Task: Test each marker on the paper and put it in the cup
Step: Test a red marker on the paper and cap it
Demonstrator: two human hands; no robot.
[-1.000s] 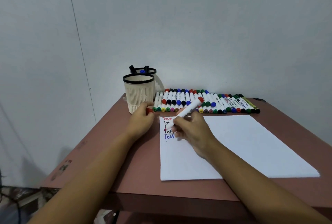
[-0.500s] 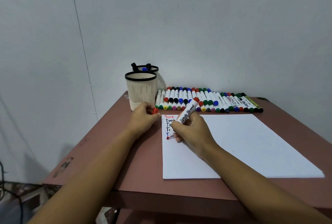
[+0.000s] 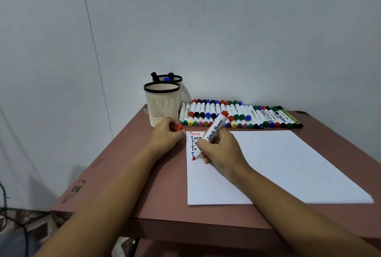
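The right grip (image 3: 221, 149) was clenched around a white marker (image 3: 214, 131) with "White Board" printed along its barrel, thumb and fingers wrapped low on it. The marker leaned back toward the far side of the desk (image 3: 144, 184). Its red end was up and its red tip was down on the paper (image 3: 278, 164), at the near end of a short column of written words (image 3: 194, 136) by the sheet's far left corner. The top word was red and the ones under it were black. A bit of blue showed just above the tip, and the grip hid the rest.

The left grip (image 3: 165, 138) rested on the desk just left of the paper, pinching a red cap (image 3: 179, 127) between thumb and fingers. Right behind it stood a cream slotted cup (image 3: 161, 105) with a black rim. A second cup (image 3: 184, 91) of the same kind stood behind that one, close to the wall (image 3: 226, 30), with black and blue marker ends poking above its rim.

A long row of markers (image 3: 237, 115) lay side by side along the far side of the desk, running rightward from the cups, just beyond the paper. Their caps were red, black, blue and green. The paper lay flat, its near edge close to the desk's near edge.
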